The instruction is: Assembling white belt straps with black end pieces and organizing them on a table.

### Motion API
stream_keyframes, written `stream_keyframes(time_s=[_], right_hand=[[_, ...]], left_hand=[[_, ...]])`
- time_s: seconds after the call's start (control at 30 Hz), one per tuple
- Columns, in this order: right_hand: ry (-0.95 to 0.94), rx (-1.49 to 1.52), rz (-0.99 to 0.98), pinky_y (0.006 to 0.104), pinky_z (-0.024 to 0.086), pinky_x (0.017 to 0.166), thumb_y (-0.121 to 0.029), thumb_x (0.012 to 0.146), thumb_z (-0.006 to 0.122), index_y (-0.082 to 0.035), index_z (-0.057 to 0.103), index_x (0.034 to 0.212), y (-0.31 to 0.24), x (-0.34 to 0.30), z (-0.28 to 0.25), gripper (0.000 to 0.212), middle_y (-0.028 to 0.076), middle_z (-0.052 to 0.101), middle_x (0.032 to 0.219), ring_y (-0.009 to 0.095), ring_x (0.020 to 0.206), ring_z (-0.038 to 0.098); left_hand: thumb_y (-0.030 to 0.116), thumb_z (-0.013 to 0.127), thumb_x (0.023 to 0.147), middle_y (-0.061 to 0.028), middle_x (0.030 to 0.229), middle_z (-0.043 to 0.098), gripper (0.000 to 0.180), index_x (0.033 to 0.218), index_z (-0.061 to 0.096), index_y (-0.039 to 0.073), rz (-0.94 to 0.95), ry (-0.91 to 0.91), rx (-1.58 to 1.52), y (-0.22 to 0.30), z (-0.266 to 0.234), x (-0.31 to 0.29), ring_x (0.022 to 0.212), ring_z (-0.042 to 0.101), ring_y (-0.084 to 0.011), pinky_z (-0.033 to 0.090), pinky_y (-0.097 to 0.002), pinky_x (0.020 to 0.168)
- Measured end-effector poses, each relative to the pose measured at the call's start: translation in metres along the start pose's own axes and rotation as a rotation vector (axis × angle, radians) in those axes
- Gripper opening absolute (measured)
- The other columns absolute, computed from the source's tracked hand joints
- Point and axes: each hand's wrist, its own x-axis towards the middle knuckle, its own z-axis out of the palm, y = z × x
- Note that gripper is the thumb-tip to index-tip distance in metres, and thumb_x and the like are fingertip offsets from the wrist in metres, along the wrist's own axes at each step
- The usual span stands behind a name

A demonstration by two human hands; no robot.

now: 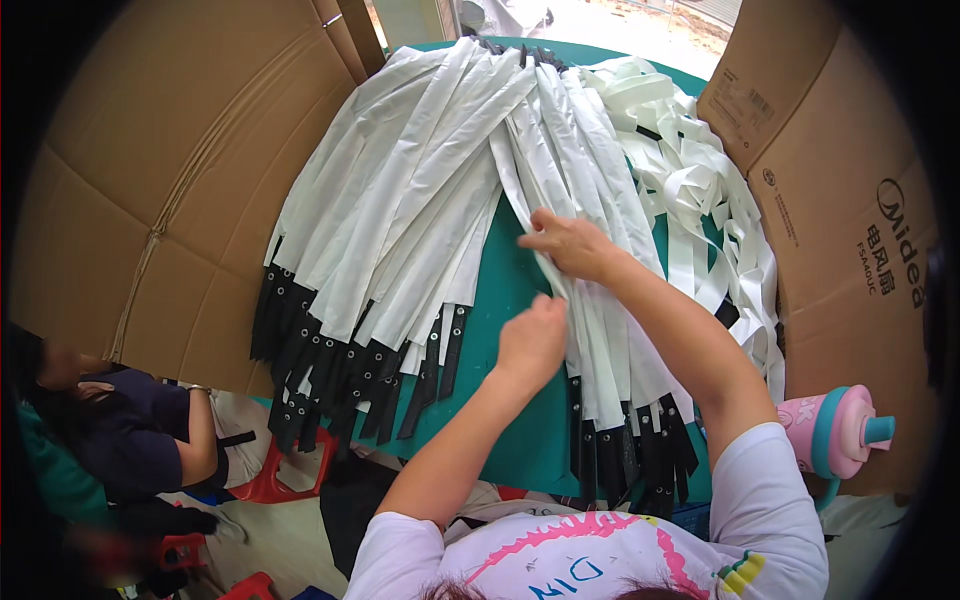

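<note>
Two fanned piles of long white fabric strips lie on the green tabletop point(480, 350): a left pile point(400, 180) and a right pile point(600, 330). Their near ends are black with metal eyelets. At the inner edge of the right pile, my right hand point(572, 246) is closed on a white fabric strip point(515, 180), fingers pinching it partway along. Just below, my left hand point(533, 338) makes a fist against the same strip's edge; its fingertips are partly hidden, and it appears to grip the strip.
Loose white ribbon point(700, 180) is heaped at the right. Tall cardboard walls stand at the left point(190, 180) and right point(840, 170). A pink bottle point(835, 430) with a teal band is by my right arm. Another person point(140, 420) sits at lower left near a red stool point(285, 470).
</note>
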Motion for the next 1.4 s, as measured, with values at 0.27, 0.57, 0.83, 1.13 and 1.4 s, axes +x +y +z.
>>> stream_keyframes(time_s=[0.27, 0.57, 0.83, 1.13, 1.4], right_hand=[[0.105, -0.066, -0.324, 0.0350, 0.036, 0.104, -0.003, 0.072, 0.056, -0.010, 0.066, 0.085, 0.021, -0.018, -0.001, 0.018, 0.006, 0.060, 0.098, 0.024, 0.100, 0.058], [0.047, -0.039, 0.059, 0.0386, 0.050, 0.070, -0.004, 0.080, 0.050, -0.032, 0.041, 0.132, -0.031, -0.006, -0.014, 0.060, 0.006, 0.058, 0.092, 0.028, 0.074, 0.061], [0.140, -0.093, -0.169, 0.0341, 0.050, 0.078, -0.003, 0.075, 0.053, -0.014, 0.066, 0.087, -0.007, -0.015, 0.005, 0.021, 0.004, 0.055, 0.103, 0.022, 0.088, 0.060], [0.056, -0.047, -0.153, 0.0347, 0.045, 0.090, -0.007, 0.077, 0.053, -0.012, 0.065, 0.094, -0.014, 0.005, 0.004, 0.021, 0.007, 0.063, 0.087, 0.026, 0.090, 0.060], [0.117, -0.032, -0.024, 0.0369, 0.048, 0.069, -0.007, 0.081, 0.048, -0.027, 0.052, 0.122, -0.014, 0.009, 0.003, 0.046, 0.003, 0.057, 0.084, 0.025, 0.077, 0.060]], left_hand=[[0.019, 0.073, 0.072, -0.0136, 0.098, 0.058, 0.045, 0.110, 0.056, 0.003, -0.293, 0.596, 0.483, -0.096, -0.055, -0.034, 0.093, 0.056, -0.0312, 0.043, -0.0422, 0.079], [0.009, 0.051, 0.080, -0.0181, 0.085, 0.061, 0.017, 0.096, 0.055, 0.004, -0.190, 0.222, 0.183, -0.064, -0.028, -0.045, 0.069, 0.062, -0.0393, 0.048, -0.0517, 0.061], [0.023, 0.060, 0.085, -0.0176, 0.083, 0.060, 0.030, 0.105, 0.060, 0.000, 0.006, 0.358, -0.124, -0.056, -0.011, -0.038, 0.081, 0.058, -0.0339, 0.046, -0.0423, 0.072], [0.017, 0.059, 0.081, -0.0139, 0.077, 0.059, 0.016, 0.082, 0.063, 0.002, -0.182, 0.360, 0.466, -0.114, -0.024, -0.021, 0.074, 0.062, -0.0307, 0.052, -0.0400, 0.063], [0.011, 0.057, 0.080, -0.0139, 0.074, 0.060, 0.013, 0.071, 0.062, 0.003, 0.036, 0.180, 0.188, -0.021, -0.010, -0.025, 0.067, 0.065, -0.0281, 0.054, -0.0362, 0.061]])
